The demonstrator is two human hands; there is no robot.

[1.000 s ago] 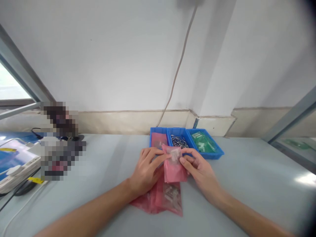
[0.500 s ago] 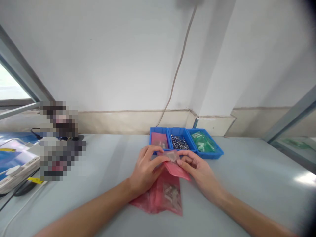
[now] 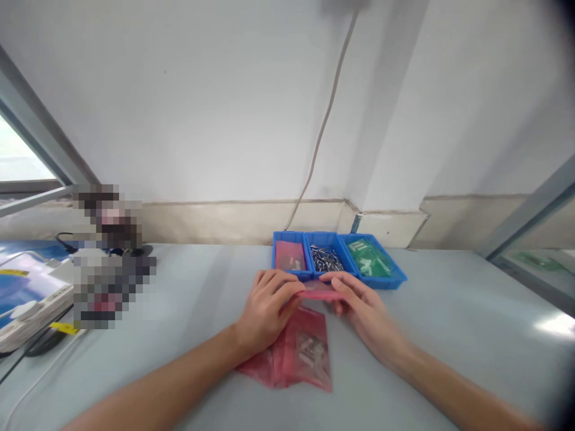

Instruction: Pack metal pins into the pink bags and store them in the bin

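Both hands hold one small pink plastic bag (image 3: 320,293) between them, tipped almost flat and seen edge-on, just in front of the blue trays. My left hand (image 3: 268,308) pinches its left end with thumb and fingers. At the bag's right end my right hand (image 3: 359,305) grips it with curled fingers. Under the hands lies a pile of pink bags (image 3: 302,354) with small pale parts inside, flat on the grey table (image 3: 449,323).
Three blue trays stand in a row at the back: one with pink bags (image 3: 290,256), one with metal pins (image 3: 326,257), one with green bags (image 3: 372,258). A cable (image 3: 321,134) runs down the wall. At the far left are a white device (image 3: 27,305) and black cords.
The held pink bag has been tipped from upright, facing me, down to nearly level. Both hands have sunk slightly towards the table.
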